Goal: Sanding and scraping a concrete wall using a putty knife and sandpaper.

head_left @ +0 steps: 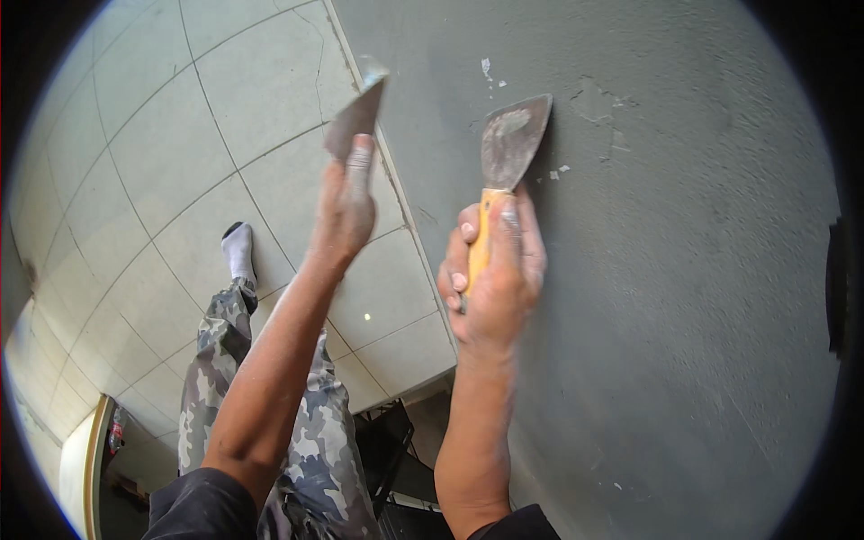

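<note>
My right hand (499,283) is wrapped round the yellow handle of a putty knife (517,139). Its wide metal blade points up along the grey wall (666,297) and carries a whitish smear; whether it touches the wall I cannot tell. In my left hand (346,211) is a second putty knife (356,119), its handle hidden by the fingers. A pale dab sits at that blade's tip, by the wall's edge, and the tip is a little blurred. White dust coats both thumbs. Small white flecks (487,67) and rough patches mark the wall near the right blade.
Pale tiles (261,99) with dark joints cover the floor on the left, meeting the wall along a slanting edge. My camouflage trouser legs (315,432) and one socked foot (238,250) show below. Black furniture (385,450) stands near the wall's lower end. A dark object (835,288) sits far right.
</note>
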Available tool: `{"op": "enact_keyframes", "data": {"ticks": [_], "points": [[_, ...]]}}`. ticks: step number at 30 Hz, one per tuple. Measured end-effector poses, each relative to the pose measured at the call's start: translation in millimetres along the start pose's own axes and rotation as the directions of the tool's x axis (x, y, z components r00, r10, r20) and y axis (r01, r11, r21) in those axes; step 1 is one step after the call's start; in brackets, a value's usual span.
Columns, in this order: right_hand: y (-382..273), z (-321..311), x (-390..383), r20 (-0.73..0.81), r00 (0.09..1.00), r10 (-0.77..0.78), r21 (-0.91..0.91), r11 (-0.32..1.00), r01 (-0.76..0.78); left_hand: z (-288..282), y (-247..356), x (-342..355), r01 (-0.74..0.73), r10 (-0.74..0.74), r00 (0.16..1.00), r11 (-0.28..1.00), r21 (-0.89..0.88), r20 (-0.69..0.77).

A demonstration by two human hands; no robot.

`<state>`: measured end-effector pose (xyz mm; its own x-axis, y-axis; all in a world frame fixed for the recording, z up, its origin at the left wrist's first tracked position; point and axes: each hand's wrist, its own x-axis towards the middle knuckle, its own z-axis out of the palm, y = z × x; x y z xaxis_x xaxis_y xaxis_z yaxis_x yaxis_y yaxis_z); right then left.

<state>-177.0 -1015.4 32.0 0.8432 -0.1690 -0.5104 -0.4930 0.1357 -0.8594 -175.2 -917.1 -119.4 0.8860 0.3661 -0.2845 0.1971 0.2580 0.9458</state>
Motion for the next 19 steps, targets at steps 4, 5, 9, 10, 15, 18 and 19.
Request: {"op": "enact_keyframes", "data": {"ticks": [4, 5, 9, 10, 15, 18, 19], "points": [[16, -26, -35, -0.126, 0.988, 0.089, -0.021, 0.996, -0.092, -48, 4, 16, 0.095, -0.105, 0.992, 0.985, -0.145, -0.065], [14, -29, -36, -0.114, 0.989, 0.089, -0.019, 0.996, -0.092, -59, 5, 19, 0.095, -0.105, 0.992, 0.986, -0.135, -0.072], [10, -11, -4, -0.057, 0.993, 0.105, -0.03, 0.994, -0.107, -60, 6, 12, 0.13, -0.152, 0.978, 0.98, -0.151, -0.144], [8, -2, 15, -0.028, 0.996, 0.08, -0.031, 0.996, -0.081, -55, 4, 10, 0.133, -0.157, 0.978, 0.977, -0.168, -0.138], [35, 3, 30, -0.064, 0.994, 0.088, -0.095, 0.991, -0.094, -79, -7, 5, 0.188, -0.207, 0.968, 0.972, -0.14, -0.14], [48, -23, 6, -0.024, 0.994, 0.111, -0.057, 0.992, -0.112, -112, -13, 9, 0.191, -0.213, 0.966, 0.97, -0.15, -0.148], [44, -33, -3, 0.032, 0.995, 0.097, -0.057, 0.994, -0.095, -111, -10, 2, 0.176, -0.199, 0.963, 0.975, -0.137, -0.181]]}}
